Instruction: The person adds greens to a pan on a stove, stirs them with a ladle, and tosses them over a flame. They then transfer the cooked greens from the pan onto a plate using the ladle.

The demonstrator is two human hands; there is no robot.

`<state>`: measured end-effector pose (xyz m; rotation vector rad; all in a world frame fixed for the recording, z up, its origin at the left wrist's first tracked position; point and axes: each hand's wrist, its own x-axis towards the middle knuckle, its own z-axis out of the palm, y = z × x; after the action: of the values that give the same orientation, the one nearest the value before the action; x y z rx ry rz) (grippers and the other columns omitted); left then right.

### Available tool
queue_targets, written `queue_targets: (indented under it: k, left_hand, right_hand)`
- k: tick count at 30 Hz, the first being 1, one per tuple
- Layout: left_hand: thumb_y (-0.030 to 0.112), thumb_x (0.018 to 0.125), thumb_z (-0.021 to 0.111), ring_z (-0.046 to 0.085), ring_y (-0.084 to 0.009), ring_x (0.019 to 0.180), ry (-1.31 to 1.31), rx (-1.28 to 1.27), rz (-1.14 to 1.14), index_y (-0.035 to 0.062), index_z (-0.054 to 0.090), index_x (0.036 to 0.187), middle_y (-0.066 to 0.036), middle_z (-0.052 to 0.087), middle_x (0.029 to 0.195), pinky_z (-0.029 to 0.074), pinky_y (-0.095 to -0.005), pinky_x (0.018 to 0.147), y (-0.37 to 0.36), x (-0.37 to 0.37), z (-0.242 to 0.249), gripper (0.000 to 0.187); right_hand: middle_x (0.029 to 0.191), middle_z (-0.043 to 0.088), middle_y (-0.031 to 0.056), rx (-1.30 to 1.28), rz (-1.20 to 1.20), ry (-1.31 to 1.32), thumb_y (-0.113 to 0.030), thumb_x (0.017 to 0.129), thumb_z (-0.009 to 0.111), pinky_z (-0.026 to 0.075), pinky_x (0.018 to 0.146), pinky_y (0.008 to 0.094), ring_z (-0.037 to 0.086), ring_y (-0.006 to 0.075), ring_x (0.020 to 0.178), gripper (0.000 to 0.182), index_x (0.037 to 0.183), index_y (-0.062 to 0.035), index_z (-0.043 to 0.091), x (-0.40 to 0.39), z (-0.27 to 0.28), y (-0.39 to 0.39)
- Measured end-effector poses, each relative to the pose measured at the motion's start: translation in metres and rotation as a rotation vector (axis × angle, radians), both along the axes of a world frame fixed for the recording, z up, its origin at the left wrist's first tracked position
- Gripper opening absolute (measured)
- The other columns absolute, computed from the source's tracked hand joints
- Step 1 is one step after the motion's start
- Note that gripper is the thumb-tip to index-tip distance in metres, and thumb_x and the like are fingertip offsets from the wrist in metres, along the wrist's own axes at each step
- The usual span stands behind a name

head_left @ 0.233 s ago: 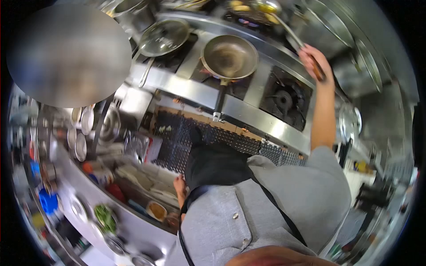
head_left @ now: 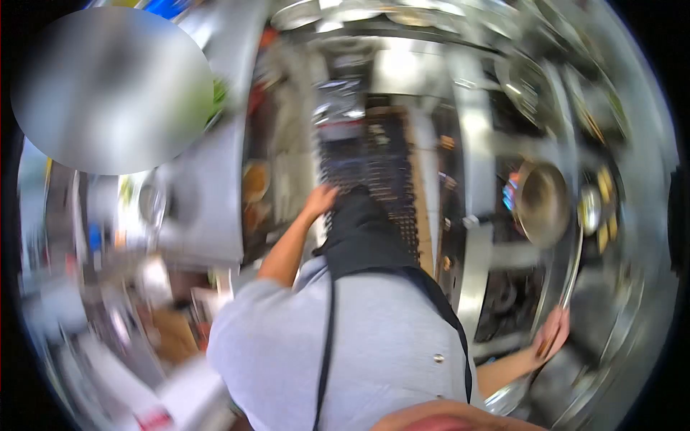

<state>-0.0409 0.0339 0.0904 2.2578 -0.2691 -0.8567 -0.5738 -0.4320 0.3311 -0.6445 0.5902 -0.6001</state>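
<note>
The view has swung; right fingers [head_left: 552, 332] grip the ladle [head_left: 573, 266], its bowl [head_left: 590, 210] beyond them.

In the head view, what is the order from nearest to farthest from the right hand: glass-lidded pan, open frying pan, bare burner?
1. Bare burner, left of the right hand.
2. Open frying pan, higher in view.
3. Glass-lidded pan, highest of the three.

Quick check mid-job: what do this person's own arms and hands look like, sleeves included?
The left hand and right hand look bare, with no gloves visible. The left sleeve is short, plain and light grey, leaving the left forearm uncovered. The right forearm is bare too. No watch or bracelet shows, though blur hides fine detail.
</note>
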Motion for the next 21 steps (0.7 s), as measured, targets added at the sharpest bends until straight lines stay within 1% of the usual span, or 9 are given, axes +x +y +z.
queue_targets:
  k: [1, 2, 4, 6, 10, 14, 19, 20, 21]
  left_hand:
    - [0.039, 0.092, 0.057, 0.063, -0.0288, 0.063, -0.125, -0.113, 0.095, 0.0011, 0.062, 0.084, -0.014, 0.063, 0.066, 0.047, -0.0425, 0.063, -0.011, 0.007, -0.032, 0.039]
    - [0.034, 0.093, 0.06, 0.06, -0.0165, 0.059, -0.098, -0.257, 0.201, 0.0004, 0.062, 0.081, -0.008, 0.062, 0.063, 0.047, -0.0346, 0.055, -0.02, 0.017, -0.027, 0.036]
    - [0.029, 0.095, 0.058, 0.058, -0.0142, 0.058, -0.032, -0.39, 0.437, 0.0035, 0.061, 0.087, -0.005, 0.061, 0.065, 0.047, -0.0296, 0.055, -0.005, 0.042, 0.009, 0.027]
    - [0.028, 0.096, 0.058, 0.058, -0.0121, 0.058, -0.123, -0.463, 0.599, 0.0055, 0.059, 0.094, -0.003, 0.06, 0.07, 0.047, -0.0261, 0.054, 0.037, 0.077, 0.053, 0.023]
    - [0.033, 0.098, 0.054, 0.058, -0.0132, 0.06, -0.163, -0.652, 1.035, 0.0058, 0.057, 0.101, -0.006, 0.061, 0.075, 0.048, -0.0285, 0.056, 0.118, 0.142, 0.098, 0.028]
    - [0.032, 0.1, 0.049, 0.064, -0.0225, 0.072, -0.16, -0.756, 1.202, 0.0035, 0.054, 0.114, -0.012, 0.064, 0.09, 0.05, -0.0329, 0.059, 0.192, 0.235, 0.087, 0.032]
    - [0.021, 0.097, 0.057, 0.063, -0.0293, 0.072, -0.13, -0.849, 1.279, -0.0008, 0.053, 0.108, -0.017, 0.06, 0.095, 0.058, -0.043, 0.064, 0.225, 0.29, 0.073, 0.025]
    - [0.016, 0.095, 0.058, 0.062, -0.0323, 0.085, -0.146, -0.948, 1.18, -0.0022, 0.054, 0.108, -0.018, 0.058, 0.1, 0.059, -0.0455, 0.075, 0.235, 0.29, 0.067, 0.023]
    - [0.015, 0.094, 0.058, 0.06, -0.0348, 0.098, -0.412, -0.687, 0.666, -0.0028, 0.055, 0.114, -0.018, 0.059, 0.107, 0.058, -0.0466, 0.08, 0.29, 0.313, 0.008, 0.027]
  right_hand:
    - [0.066, 0.04, 0.0031, 0.121, 0.023, 0.053, -0.024, 0.106, 0.032, 0.047, 0.039, 0.0268, 0.046, 0.0114, 0.05, 0.025, 0.113, -0.0025, 0.043, 0.068, 0.059, 0.041]
    - [0.073, 0.041, 0.0042, 0.128, 0.27, 0.018, -0.023, 0.106, 0.033, 0.048, 0.04, 0.0274, 0.044, 0.0116, 0.051, 0.025, 0.115, -0.001, 0.04, 0.077, 0.06, 0.044]
    - [0.093, 0.044, 0.0094, 0.198, 0.12, 0.009, -0.016, 0.105, 0.031, 0.051, 0.047, 0.0292, 0.047, 0.0148, 0.058, 0.046, 0.145, 0.0045, 0.023, 0.051, 0.014, 0.027]
    - [0.09, 0.044, 0.0089, 0.217, 0.067, 0.009, -0.014, 0.105, 0.031, 0.048, 0.046, 0.0267, 0.046, 0.0134, 0.059, 0.045, 0.144, 0.0065, 0.023, 0.093, -0.004, 0.053]
    - [0.086, 0.047, 0.0086, 0.146, 0.123, 0.044, -0.012, 0.103, 0.037, 0.045, 0.044, 0.0259, 0.047, 0.0124, 0.058, 0.021, 0.113, 0.0051, 0.044, 0.11, -0.048, 0.04]
    - [0.074, 0.053, 0.0048, -0.174, -0.033, 0.647, -0.009, 0.095, 0.054, 0.042, 0.04, 0.0246, 0.049, 0.0104, 0.053, 0.009, 0.1, -0.0045, 0.049, 0.158, -0.061, 0.062]
    - [0.057, 0.047, 0.0022, -0.459, -0.059, 1.116, -0.006, 0.087, 0.052, 0.039, 0.032, 0.03, 0.047, 0.0142, 0.04, 0.003, 0.09, -0.0074, 0.051, 0.212, -0.065, 0.111]
    - [0.055, 0.046, 0.0029, -0.474, -0.048, 1.133, -0.007, 0.088, 0.05, 0.038, 0.032, 0.0292, 0.047, 0.0135, 0.039, 0.01, 0.097, -0.0066, 0.055, 0.223, -0.051, 0.123]
    - [0.052, 0.045, 0.0019, -0.387, -0.07, 0.999, -0.009, 0.09, 0.051, 0.037, 0.031, 0.0277, 0.046, 0.0118, 0.039, 0.016, 0.105, -0.0064, 0.057, 0.224, -0.045, 0.127]
